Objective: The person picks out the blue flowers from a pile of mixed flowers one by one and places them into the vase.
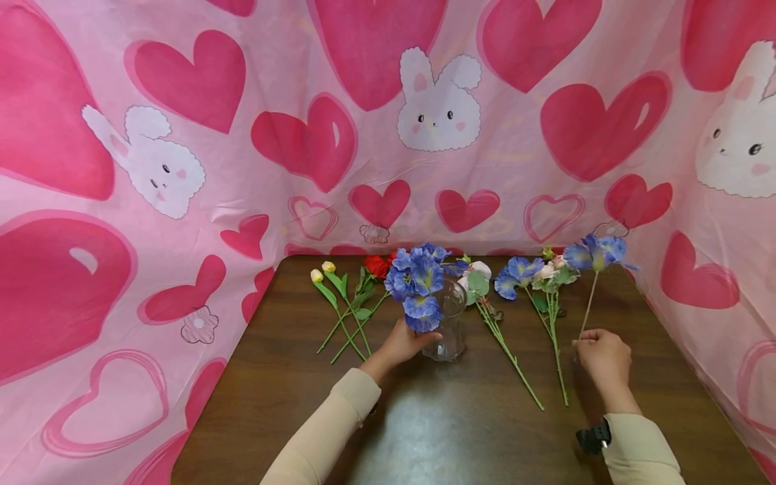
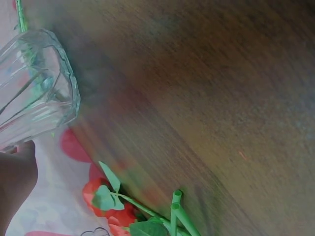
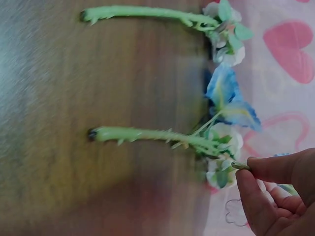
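A clear glass vase (image 1: 445, 340) stands mid-table with blue iris-like flowers (image 1: 421, 276) leaning out of its left side. My left hand (image 1: 405, 345) grips the vase from the left, its thumb along the glass. In the left wrist view, thin stems show through the ribbed glass (image 2: 49, 88). To the right, my right hand (image 1: 604, 357) pinches the thin stem of a blue flower (image 1: 596, 252), which points upward above the table. The cut end of that stem (image 3: 239, 166) sticks out between thumb and forefinger in the right wrist view.
Yellow tulips (image 1: 322, 273) and red roses (image 1: 377, 265) lie left of the vase on the brown table (image 1: 436, 417). Right of it lie a pale flower stem (image 1: 512, 357), another blue flower (image 1: 518, 275) and a pinkish bunch (image 1: 554, 273). A heart-patterned cloth (image 1: 376, 162) hangs behind.
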The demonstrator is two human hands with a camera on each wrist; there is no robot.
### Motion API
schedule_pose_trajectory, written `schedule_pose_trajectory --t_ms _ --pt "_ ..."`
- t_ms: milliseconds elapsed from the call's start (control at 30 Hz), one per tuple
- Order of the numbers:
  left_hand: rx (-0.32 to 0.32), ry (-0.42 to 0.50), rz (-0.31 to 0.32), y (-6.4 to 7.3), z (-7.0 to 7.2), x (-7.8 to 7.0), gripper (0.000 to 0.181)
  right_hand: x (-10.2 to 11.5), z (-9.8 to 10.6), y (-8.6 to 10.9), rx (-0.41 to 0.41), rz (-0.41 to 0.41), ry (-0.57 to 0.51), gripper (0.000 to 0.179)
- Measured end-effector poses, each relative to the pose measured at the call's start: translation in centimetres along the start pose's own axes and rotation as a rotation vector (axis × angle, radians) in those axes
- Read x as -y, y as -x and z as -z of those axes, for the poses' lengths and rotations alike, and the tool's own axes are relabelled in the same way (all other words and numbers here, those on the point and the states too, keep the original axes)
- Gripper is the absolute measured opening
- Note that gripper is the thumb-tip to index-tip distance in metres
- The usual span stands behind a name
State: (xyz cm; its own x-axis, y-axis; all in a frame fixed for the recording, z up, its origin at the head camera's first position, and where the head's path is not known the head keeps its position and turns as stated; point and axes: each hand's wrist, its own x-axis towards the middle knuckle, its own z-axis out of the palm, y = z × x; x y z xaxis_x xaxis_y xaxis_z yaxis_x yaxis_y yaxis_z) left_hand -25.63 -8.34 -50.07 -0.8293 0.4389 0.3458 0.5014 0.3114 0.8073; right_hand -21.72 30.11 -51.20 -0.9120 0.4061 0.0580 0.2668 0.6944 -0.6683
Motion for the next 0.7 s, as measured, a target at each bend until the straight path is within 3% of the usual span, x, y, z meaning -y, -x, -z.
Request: schedule_pose_trajectory --t_ms 200,300,533,700 --pt "-0.007 -0.009 0.044 -0.4 -1.0 3.0 0.059 1.4 0.1 0.0 -0.038 0.065 -0.010 0.024" --pt "0.000 -0.009 0.053 -0.6 -0.9 3.1 0.061 2.3 0.1 -0.1 -0.056 0.082 -0.020 0.023" --pt "-0.017 0.007 -0.030 -0.8 -0.8 3.1 0.059 4.3 0.3 -0.3 -0.084 0.113 -0.057 0.021" --pt "0.006 -0.033 0.027 -0.8 -0.5 3.0 0.057 5.8 0.4 -0.4 -0.119 0.177 -0.080 0.021"
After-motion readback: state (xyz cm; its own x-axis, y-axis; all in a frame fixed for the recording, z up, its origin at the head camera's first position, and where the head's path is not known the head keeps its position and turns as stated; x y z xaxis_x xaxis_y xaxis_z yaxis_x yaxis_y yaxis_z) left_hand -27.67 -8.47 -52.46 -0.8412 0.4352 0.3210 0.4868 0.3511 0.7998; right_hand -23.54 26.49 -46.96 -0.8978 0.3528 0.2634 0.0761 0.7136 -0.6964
